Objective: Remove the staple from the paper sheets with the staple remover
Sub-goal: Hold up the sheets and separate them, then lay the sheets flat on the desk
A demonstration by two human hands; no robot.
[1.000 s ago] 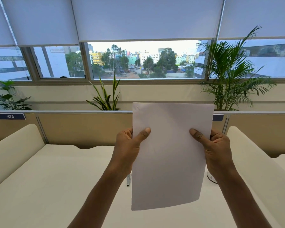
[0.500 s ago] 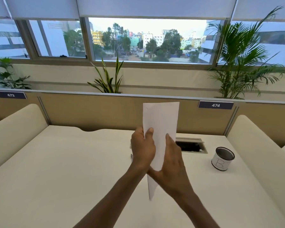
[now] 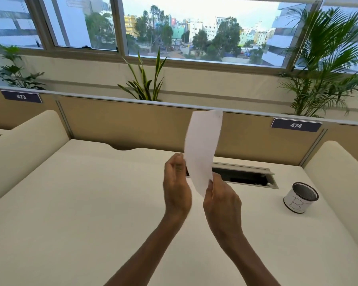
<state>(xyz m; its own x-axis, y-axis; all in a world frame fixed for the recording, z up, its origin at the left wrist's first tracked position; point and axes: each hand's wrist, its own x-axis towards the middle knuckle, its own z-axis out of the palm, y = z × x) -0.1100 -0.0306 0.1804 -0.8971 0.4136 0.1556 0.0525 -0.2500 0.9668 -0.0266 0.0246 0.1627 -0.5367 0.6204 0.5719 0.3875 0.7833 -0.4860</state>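
a: so where are the paper sheets (image 3: 202, 149)?
b: upright above the tabletop (image 3: 81, 203), right hand (image 3: 221, 203) pinching the bottom edge
a: left hand (image 3: 177, 190)?
b: fingers curled beside the sheets' left edge; whether it grips, can't tell

The desk (image 3: 74, 213) was a cream-white top, bounded at the back by a tan partition (image 3: 122, 122) and on both sides by rounded cream dividers. Its rear edge had a shallow curved cutout left of centre. A rectangular cable hatch (image 3: 246, 177) with a metal frame was set into the surface toward the back right, its interior dark. A small white tin (image 3: 300, 198) stood upright near the right side, apart from the hatch.
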